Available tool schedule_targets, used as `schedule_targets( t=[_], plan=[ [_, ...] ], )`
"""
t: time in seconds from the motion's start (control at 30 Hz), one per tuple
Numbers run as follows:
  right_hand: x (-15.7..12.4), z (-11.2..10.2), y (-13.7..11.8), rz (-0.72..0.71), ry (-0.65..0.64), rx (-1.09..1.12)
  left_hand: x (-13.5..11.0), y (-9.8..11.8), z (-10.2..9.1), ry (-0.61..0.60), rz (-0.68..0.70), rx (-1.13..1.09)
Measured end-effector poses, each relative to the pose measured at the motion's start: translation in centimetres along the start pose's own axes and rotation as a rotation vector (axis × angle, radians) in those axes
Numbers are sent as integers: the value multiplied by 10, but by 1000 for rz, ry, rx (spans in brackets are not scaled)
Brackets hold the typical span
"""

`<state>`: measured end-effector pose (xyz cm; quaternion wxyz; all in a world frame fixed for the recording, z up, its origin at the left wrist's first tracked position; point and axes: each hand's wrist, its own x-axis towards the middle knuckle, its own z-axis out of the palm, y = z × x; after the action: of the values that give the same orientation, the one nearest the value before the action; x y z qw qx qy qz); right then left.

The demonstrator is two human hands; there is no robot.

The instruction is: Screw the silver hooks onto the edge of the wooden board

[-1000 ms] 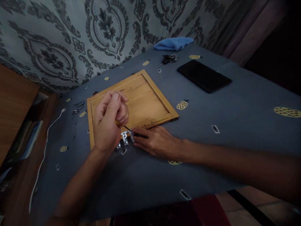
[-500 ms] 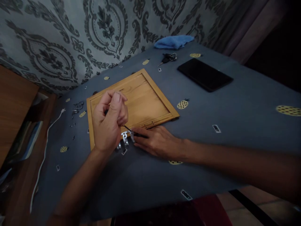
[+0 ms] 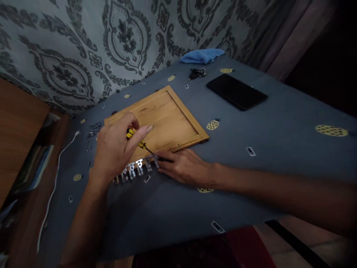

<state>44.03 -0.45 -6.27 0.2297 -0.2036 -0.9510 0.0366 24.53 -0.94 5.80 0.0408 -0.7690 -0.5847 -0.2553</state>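
Observation:
A yellow-and-black screwdriver (image 3: 142,144) slants down to the right from my left hand (image 3: 113,147). Its handle sits in the curled fingers, while the thumb lies loosely beside it. The tip of the shaft meets the right end of a silver metal hook rail (image 3: 140,163), close to my right fingertips. This rail, with several hooks hanging from it, lies along the near edge of a framed wooden panel (image 3: 167,115). My right hand (image 3: 185,165) holds the rail's right end at that edge, and its fingers partly cover the last hook. A dark piece shows under those fingers, too unclear to name.
Small metal parts (image 3: 95,127) lie left of the panel, near a white cable (image 3: 57,178). Farther back are keys (image 3: 196,73), a black phone or tablet (image 3: 236,91) and a blue cloth (image 3: 202,56). Shelves with books (image 3: 39,169) stand at the left.
My left hand has turned and loosened from a closed fist, its thumb now lifted outward. It has shifted left, uncovering the yellow handle and more hooks. The right hand stays at the rail's end.

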Motion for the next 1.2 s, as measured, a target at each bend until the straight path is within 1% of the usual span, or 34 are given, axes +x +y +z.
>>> schedule_targets(
  t=[0.13,0.3,0.37,0.43,0.53,0.63,0.73,0.87,1.03,1.2],
  plan=[
    [0,-1,-1,6,-18,-2,-4,0,-8,-42,57,12],
    [0,-3,-1,10,-26,22,-7,7,-18,-137,124,65],
    [0,-3,-1,3,-25,32,-7,7,-21,-148,148,70],
    [-1,-3,0,-3,-18,36,-7,7,-21,-145,147,69],
    [-1,-1,0,2,-3,41,-5,6,-20,-124,100,52],
    [-2,1,1,2,17,54,-6,6,-21,-131,74,58],
    [-2,1,1,-2,30,72,-8,7,-25,-163,116,83],
    [-2,1,0,16,2,70,-10,8,-32,-210,177,67],
    [-1,-1,0,10,-16,43,-8,9,-30,-237,141,39],
    [-1,0,0,11,-9,23,-7,8,-20,-211,55,220]
  ],
)
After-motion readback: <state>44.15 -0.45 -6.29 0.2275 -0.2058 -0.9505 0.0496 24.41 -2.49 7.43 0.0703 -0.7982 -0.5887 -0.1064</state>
